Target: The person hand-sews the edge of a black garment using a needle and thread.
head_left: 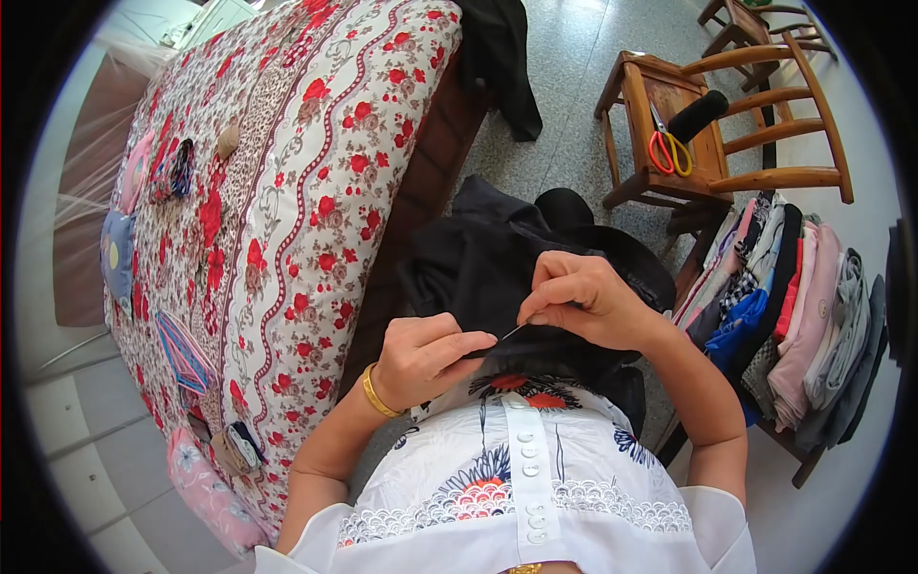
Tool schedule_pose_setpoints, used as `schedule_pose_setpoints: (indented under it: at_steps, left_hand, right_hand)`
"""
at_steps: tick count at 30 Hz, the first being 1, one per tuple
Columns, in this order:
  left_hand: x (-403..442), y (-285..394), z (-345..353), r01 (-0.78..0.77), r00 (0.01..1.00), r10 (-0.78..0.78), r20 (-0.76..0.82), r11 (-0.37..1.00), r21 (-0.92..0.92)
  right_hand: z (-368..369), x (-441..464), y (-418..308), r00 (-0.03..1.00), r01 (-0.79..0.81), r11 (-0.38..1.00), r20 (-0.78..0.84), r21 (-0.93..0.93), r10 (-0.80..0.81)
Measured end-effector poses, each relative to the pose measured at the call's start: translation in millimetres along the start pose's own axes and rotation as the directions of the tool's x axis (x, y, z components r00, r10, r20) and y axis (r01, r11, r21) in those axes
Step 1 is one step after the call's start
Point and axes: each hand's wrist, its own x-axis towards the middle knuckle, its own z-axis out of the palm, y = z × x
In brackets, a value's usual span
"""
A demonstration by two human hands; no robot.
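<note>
My R grip (590, 298) pinches needle (513, 333); L grip (421, 358) curled at its tip, can't tell hold. Prob. needle-handling step; next move needs steadiness.

The needle (513, 333) was a thin, straight, pale sliver just below the centre of the frame. It slanted, its right end higher than its left, and was pinched at the right; whether the left end was also gripped could not be told. Whether it carried thread was too fine to see.

Behind it, the black cloth (469, 253) lay in loose, uneven folds across the middle of the frame, greyer toward its top edge. To the right it merged with other dark shapes, so its border there was unclear.
</note>
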Motion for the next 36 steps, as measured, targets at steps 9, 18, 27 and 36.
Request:
schedule_pose_setpoints:
  at_steps: [9,18,27,36]
  left_hand:
    - [1,0,0,0.013,1.000,-0.013,0.009,1.000,-0.002]
    - [11,-8,-7,0.573,0.786,-0.342,0.515,0.717,-0.397]
    - [8,-7,1,0.827,0.538,-0.463,0.705,0.127,-0.548]
    - [9,-7,4,0.792,0.542,-0.525,0.656,0.059,-0.608]
  right_hand:
    - [2,1,0,1.000,-0.006,0.999,0.021,0.034,0.006]
    - [11,4,17,0.982,-0.090,0.972,0.180,0.217,0.051]
    - [22,-3,31,0.968,-0.204,0.840,0.232,0.502,0.096]
    - [25,-3,20,0.964,-0.244,0.820,0.220,0.518,0.148]
